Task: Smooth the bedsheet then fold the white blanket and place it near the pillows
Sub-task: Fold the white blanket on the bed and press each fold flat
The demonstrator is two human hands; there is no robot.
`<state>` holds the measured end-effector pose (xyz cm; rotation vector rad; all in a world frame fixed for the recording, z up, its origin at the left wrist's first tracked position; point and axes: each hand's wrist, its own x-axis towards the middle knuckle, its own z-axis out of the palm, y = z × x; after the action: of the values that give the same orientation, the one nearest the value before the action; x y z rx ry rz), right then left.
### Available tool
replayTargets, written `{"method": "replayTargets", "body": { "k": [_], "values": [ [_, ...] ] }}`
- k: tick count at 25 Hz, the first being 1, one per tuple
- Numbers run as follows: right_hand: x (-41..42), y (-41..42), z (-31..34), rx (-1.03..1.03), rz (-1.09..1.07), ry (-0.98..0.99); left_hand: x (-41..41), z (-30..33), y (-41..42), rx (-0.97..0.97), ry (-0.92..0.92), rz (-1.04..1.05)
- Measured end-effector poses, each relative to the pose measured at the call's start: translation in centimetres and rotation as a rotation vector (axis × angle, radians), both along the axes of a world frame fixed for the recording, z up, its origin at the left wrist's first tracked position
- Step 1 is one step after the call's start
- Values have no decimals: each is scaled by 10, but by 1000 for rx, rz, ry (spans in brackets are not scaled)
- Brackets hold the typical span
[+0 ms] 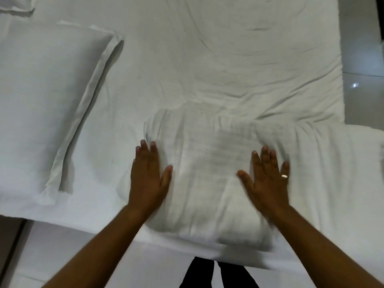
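Your left hand (148, 175) and right hand (268, 177) lie flat and open, gripping nothing, on the folded blanket (207, 173) at the bed's near edge; the pillow (47, 104) lies to its left, nearer your left hand.

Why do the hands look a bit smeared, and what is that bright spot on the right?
Head view: the left hand and right hand are motion-blurred, edges soft, lying flat and open on the folded white blanket. Head view: dim, greenish light flattens the bedsheet, with soft shadow beside the pillow. Head view: the spot is glare on the shiny floor.
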<state>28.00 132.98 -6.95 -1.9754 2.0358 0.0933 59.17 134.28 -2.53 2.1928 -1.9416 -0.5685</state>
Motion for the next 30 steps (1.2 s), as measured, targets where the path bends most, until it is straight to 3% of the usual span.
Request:
{"method": "replayTargets", "body": {
  "k": [2, 4, 6, 11, 14, 18, 21, 26, 30],
  "values": [
    [32, 33, 9, -43, 30, -53, -42, -3, 32, -150, -91, -221],
    [31, 79, 2, -44, 139, -30, -49, -21, 63, -104, -202, -423],
    [-17, 111, -4, -34, 144, 41, -45, -35, 81, -31, -273, -445],
    [-119, 116, 22, -202, -194, 79, -92, -23, 69, -106, -182, -378],
    [-168, 51, 52, -311, -488, 14, -174, -13, 5, -154, -57, -567],
    [-219, -57, 71, -228, -667, -229, -298, -4, -104, -89, -77, -701],
    [-209, -96, 66, -203, -703, -193, -346, -9, -144, -3, -167, -709],
    [-197, -73, 27, -2, -554, 100, -342, -35, -133, 91, -168, -611],
    [-183, -56, 17, 150, -641, -137, -340, -41, -129, 53, -183, -597]
  ]
}}
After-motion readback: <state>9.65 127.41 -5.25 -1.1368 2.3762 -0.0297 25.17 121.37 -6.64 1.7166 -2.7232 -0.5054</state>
